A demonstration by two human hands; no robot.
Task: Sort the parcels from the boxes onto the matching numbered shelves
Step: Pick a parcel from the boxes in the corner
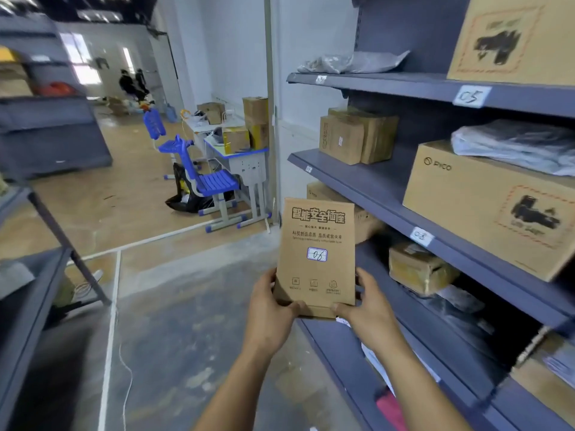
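Both hands grip one flat brown parcel (315, 253) by its bottom corners, left hand (270, 309) and right hand (368, 309), thumbs on its face. It stands upright, long axis vertical, "06" label (317, 254) facing the camera, beside the shelf tagged 06 (421, 236).

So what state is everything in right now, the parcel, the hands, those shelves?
parcel, upright, held by both hands, sticker reading 06 facing the camera.
left hand, grip round the parcel's lower left corner.
right hand, grip round its lower right corner.
05 shelf tag, stuck on the upper shelf edge.
PICO box, closed, on the shelf below, plastic bag on top.
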